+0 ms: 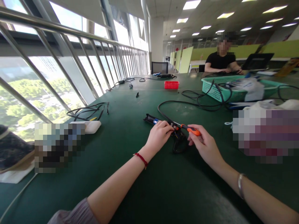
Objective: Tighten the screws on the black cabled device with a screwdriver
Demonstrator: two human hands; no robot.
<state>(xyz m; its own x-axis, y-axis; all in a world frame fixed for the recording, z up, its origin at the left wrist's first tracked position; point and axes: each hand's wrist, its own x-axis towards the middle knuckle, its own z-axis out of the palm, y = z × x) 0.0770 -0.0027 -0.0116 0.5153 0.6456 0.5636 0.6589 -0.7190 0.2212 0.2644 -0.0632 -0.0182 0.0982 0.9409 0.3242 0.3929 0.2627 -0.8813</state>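
Observation:
Near the middle of the table lies a black corded device (149,119) with a blue part and a jumble of small inner parts and wires exposed; I cannot tell its exact kind. My left hand (159,133) is closed over its middle, fingertips pressed on the exposed parts. In my right hand (201,140) is a screwdriver (192,130) with an orange and black handle, gripped between thumb and fingers. Its thin shaft points left toward the device, close to my left fingertips. Whether the tip touches a screw is hidden.
A black cable (161,105) loops behind the device toward a green basket (213,91) holding bags and cords. Farther back stand a red tray (171,85) and a seated person (220,59). A coiled cord (87,110) and white case (93,127) lie left; plastic bags (263,107) lie right.

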